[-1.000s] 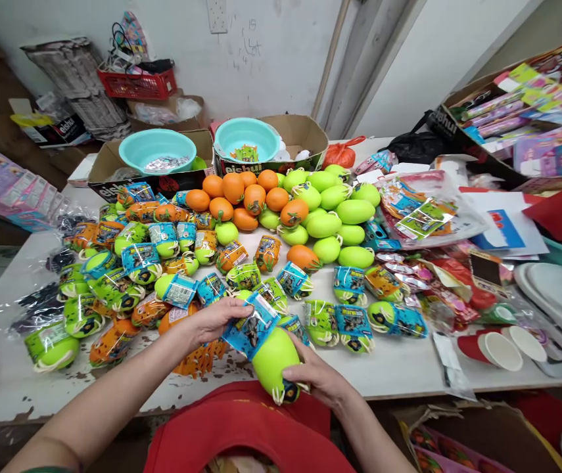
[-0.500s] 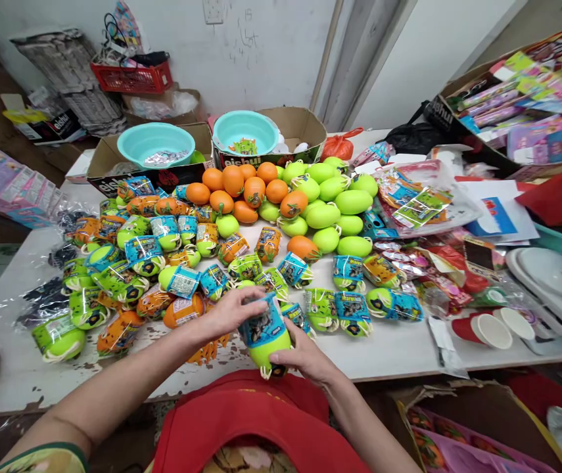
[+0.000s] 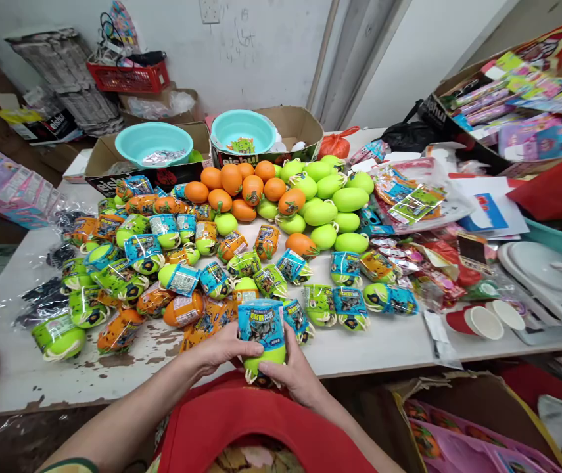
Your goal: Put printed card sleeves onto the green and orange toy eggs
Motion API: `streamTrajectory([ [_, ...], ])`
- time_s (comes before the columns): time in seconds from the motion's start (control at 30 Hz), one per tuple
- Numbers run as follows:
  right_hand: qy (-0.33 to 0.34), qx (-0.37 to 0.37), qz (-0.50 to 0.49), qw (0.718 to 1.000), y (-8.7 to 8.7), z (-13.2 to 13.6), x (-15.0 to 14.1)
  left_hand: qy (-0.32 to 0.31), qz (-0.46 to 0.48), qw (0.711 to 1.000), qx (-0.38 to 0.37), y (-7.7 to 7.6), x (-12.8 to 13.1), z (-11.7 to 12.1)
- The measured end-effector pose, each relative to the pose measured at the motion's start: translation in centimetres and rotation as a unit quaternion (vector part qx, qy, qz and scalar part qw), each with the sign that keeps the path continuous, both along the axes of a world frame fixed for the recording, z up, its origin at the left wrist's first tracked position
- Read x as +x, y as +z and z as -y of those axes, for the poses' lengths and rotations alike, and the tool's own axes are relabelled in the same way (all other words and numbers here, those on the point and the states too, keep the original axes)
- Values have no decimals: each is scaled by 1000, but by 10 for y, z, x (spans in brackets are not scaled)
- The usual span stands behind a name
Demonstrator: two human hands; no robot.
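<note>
Both my hands hold one green egg-shaped toy (image 3: 263, 355) upright at the table's near edge, a blue printed sleeve (image 3: 261, 326) wrapped round its upper half. My left hand (image 3: 221, 350) grips the left side and my right hand (image 3: 293, 373) grips the right side and bottom. Just beyond lie several wrapped green and orange eggs (image 3: 172, 279). Farther back sits a heap of bare orange eggs (image 3: 241, 190) and bare green eggs (image 3: 327, 203).
Two teal basins (image 3: 155, 143) sit in cardboard boxes at the back. Loose printed sleeves and wrappers (image 3: 411, 197) lie at the right with red paper cups (image 3: 478, 322) and a white lid (image 3: 544, 272). An open box (image 3: 458, 427) stands below the white table (image 3: 394, 341).
The egg has turned from lying tilted to standing upright, and both hands drew it toward me. The blue sleeve now sits squarely round its top.
</note>
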State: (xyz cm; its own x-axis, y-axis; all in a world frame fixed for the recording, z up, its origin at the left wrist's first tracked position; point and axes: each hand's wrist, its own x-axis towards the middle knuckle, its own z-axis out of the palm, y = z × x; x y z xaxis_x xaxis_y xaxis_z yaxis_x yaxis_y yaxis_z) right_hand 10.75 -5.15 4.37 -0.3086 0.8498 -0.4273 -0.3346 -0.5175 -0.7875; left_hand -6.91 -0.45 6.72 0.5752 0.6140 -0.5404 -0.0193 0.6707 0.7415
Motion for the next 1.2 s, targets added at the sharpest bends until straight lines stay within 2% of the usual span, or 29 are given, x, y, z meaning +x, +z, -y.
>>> streamTrajectory([
  [0.1,13,10,20,1000,0,-1,1,21,18,999,29,7,0,-3],
  [0.17,14,-1,10,1000,-1,1,1,34,0,999,17,6,-2,-3],
  [0.27,2,-24,-17,1000,-4,4,0,16,-46,999,-13,0,-8,-2],
  [0.37,-18,-37,-42,998,-4,4,-1,-8,-66,998,-1,-5,-11,-3],
  [0.5,-49,-48,-66,995,1,-1,0,-9,-54,998,20,-2,-10,-6],
  [0.63,-4,-44,-61,997,-4,2,2,-19,-39,999,26,-1,-12,0],
  [0.77,24,-32,-2,999,-16,13,7,-10,38,999,5,-9,-15,11],
  [0.87,52,-30,29,998,-18,15,9,-11,64,998,-6,-16,-17,16],
  [1.1,74,-34,39,996,0,9,11,3,91,996,8,-23,-13,21],
  [1.2,57,-35,10,998,6,2,11,24,81,996,15,-25,-7,22],
])
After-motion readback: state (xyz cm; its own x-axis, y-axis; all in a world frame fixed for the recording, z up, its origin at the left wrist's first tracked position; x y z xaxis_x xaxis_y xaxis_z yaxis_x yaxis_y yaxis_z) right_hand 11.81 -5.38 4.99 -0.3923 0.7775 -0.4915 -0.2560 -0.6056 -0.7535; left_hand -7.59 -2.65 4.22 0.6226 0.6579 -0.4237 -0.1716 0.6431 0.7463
